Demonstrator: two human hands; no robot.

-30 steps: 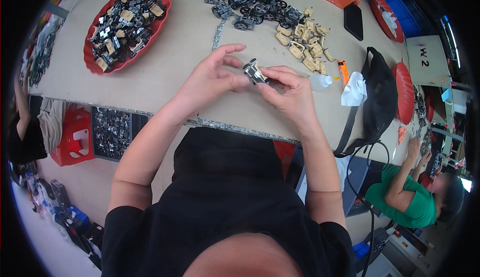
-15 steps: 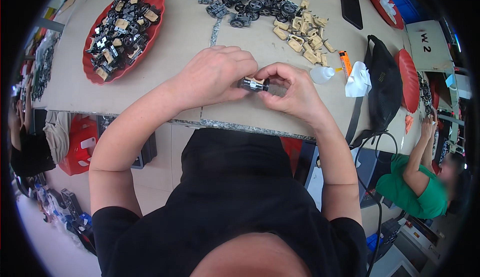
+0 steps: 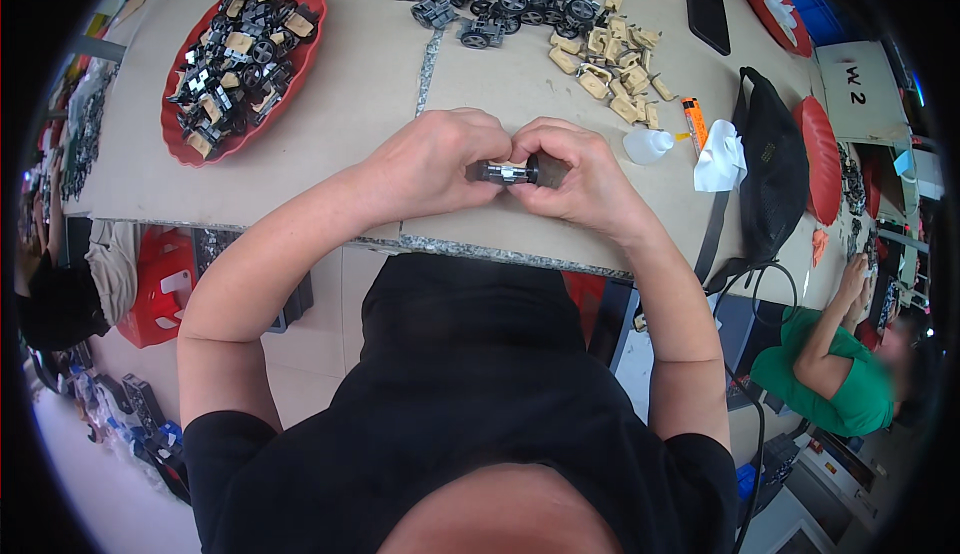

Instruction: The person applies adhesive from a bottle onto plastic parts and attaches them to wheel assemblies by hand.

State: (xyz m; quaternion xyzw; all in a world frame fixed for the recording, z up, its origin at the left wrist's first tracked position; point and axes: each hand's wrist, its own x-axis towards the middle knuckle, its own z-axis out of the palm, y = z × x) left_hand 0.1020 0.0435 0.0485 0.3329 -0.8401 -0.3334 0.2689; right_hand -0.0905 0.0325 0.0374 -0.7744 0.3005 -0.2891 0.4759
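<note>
The left hand [image 3: 440, 159], its fingers spread one second earlier, now clamps curled fingers and thumb on the left end of one small black, silver and tan wheeled assembly [image 3: 509, 172]; the right hand [image 3: 590, 169] pinches its right end near the worktop [image 3: 330, 164] front edge, apparently bracing it from both sides. Count one red scalloped tray [image 3: 310, 49] near the left edge; the black-and-grey wheeled chassis [image 3: 512, 1] and tan, cup-shaped parts [image 3: 632, 76], heaped toward the rear edge, overlap too much to count.
</note>
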